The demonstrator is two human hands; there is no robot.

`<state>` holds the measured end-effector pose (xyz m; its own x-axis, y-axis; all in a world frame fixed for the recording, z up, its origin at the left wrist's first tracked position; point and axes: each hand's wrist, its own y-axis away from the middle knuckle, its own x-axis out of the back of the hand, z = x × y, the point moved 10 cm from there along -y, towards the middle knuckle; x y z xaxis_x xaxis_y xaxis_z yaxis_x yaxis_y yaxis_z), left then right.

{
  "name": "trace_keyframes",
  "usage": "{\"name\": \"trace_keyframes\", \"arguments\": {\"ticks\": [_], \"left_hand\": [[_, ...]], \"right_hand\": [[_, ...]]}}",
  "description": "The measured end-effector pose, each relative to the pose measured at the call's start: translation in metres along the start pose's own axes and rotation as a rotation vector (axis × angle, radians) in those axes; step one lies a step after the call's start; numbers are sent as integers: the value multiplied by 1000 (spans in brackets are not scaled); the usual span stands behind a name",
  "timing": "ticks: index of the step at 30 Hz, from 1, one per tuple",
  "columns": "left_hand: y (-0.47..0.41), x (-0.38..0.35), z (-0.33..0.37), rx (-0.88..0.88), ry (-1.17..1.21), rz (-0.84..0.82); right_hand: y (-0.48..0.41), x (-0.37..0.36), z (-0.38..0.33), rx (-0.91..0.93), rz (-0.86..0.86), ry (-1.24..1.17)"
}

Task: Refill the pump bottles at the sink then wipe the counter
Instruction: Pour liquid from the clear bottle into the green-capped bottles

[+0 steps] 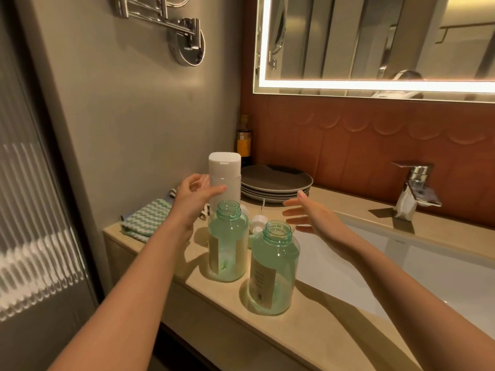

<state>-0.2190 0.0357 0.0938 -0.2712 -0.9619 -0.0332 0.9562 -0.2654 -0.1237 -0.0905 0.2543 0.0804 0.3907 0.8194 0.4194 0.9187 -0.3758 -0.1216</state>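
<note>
Meanwhile left hand (193, 195) grips the white-capped bottle (224, 178) behind two uncapped bottles near the counter edge (214, 298); right hand (316, 218) hovers open, empty.

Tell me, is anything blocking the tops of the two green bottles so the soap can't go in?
Nothing visible does. Both green bottles stand open-mouthed, pumps off. The left hand holds the white-capped refill bottle behind them; its cap looks closed. The right hand is open beside it.
</note>
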Motion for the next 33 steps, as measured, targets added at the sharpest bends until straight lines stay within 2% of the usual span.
{"name": "trace_keyframes", "arguments": {"ticks": [5,11,16,24,28,33], "left_hand": [[-15,-24,-10,61,-57,-193],[-23,-26,-13,18,-41,-176],[-20,-8,-7,-47,-48,-83],[12,48,43,-169,-32,204],[38,64,81,-271,-29,250],[80,55,130,-402,-52,199]], "right_hand": [[-2,-1,3,27,-17,31],[4,5,7,92,-43,155],[15,14,0,121,-40,248],[34,30,-48,252,54,271],[51,45,-86,347,188,266],[81,53,-132,451,275,234]]}}
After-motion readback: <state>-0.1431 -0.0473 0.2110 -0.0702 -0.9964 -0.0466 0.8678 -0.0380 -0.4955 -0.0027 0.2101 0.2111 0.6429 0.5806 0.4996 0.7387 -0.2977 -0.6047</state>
